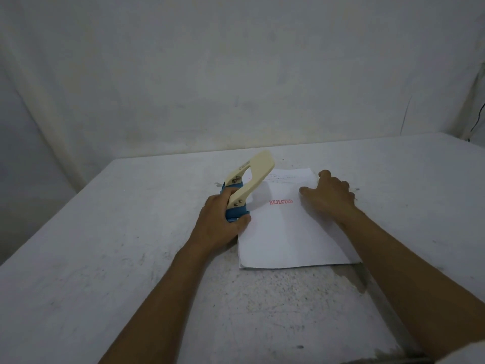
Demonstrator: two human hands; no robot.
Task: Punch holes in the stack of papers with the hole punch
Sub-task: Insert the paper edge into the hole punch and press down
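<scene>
Head view, read from left to right: the left hand [219,219] is wrapped around the blue base of the hole punch [242,189], fingers closed on it and the thumb lying along the near side. The punch sits at the left edge of the stack of papers [288,232], and its cream lever [256,170] stands raised, angled up and away from the person. Whether the paper edge is actually inside the punch slot cannot be told, because the hand and the base hide that spot.

The stack lies flat on the white table [131,258], the top sheet stamped "REJECTED" in red [280,202]. Further right, the right hand [329,195] rests palm down on the upper right part of the stack, fingers spread and loosely curled, pinning the sheets rather than gripping anything.

Several things could spoil the punch from here. If the edge is not pushed fully and squarely into the slot, the holes would land crooked or too near the margin. The near corner shows lower sheets peeking out, so a stack that is not squared could take misaligned holes. Pressing the lever with the left thumb so close to the base risks a pinch, and a shifting base would drag the sheets.
</scene>
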